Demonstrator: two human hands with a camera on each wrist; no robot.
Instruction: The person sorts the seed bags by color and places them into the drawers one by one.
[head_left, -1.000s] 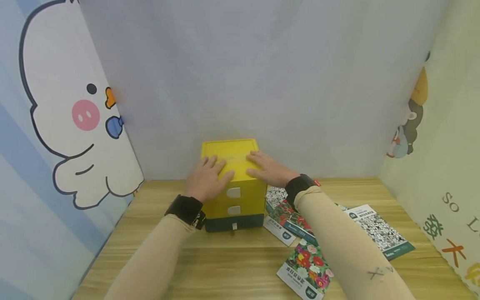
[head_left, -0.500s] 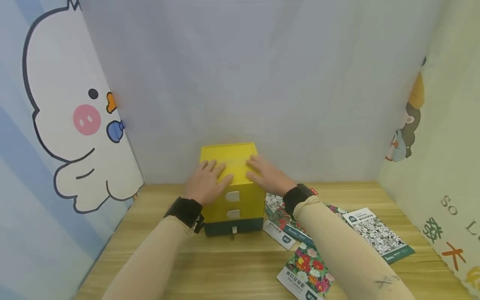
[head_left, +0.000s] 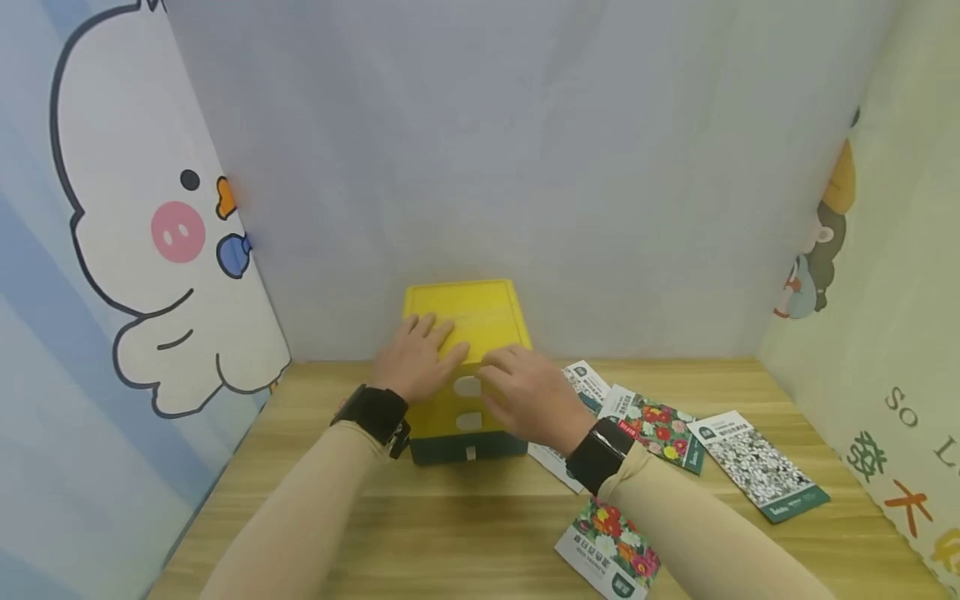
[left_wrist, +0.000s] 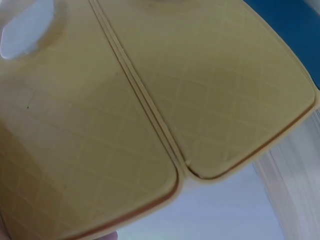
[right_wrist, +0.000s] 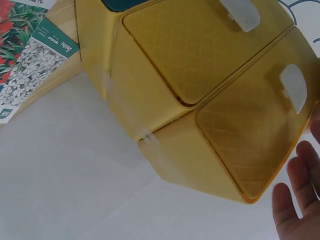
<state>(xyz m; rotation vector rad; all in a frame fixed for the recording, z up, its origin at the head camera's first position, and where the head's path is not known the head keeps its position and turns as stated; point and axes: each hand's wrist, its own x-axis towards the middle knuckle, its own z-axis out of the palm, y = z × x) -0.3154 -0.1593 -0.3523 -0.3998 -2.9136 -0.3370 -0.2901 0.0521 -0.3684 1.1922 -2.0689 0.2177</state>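
A small yellow drawer box (head_left: pixel 468 304) with two yellow drawers and a dark green bottom drawer (head_left: pixel 442 451) stands near the back wall. My left hand (head_left: pixel 412 360) rests over its top left front edge, fingers spread. My right hand (head_left: pixel 536 398) is in front of the box's right side, fingers bent loosely beside the upper white handle (head_left: pixel 467 386). In the right wrist view, those fingers (right_wrist: pixel 301 180) are by the top front edge, apart from the handle. Both yellow drawer fronts (left_wrist: pixel 230 90) sit flush in the left wrist view.
Several flower seed packets lie on the wooden table (head_left: pixel 465 533) at the right: one with white flowers (head_left: pixel 765 467), one with mixed flowers (head_left: pixel 663 433), one near the front (head_left: pixel 611 550). Others lie partly behind my right hand. A grey wall (head_left: pixel 480 167) stands close behind the box.
My right hand has left the top of the box and come down and toward me to its front, by the upper drawer. My left hand has stayed on the box.
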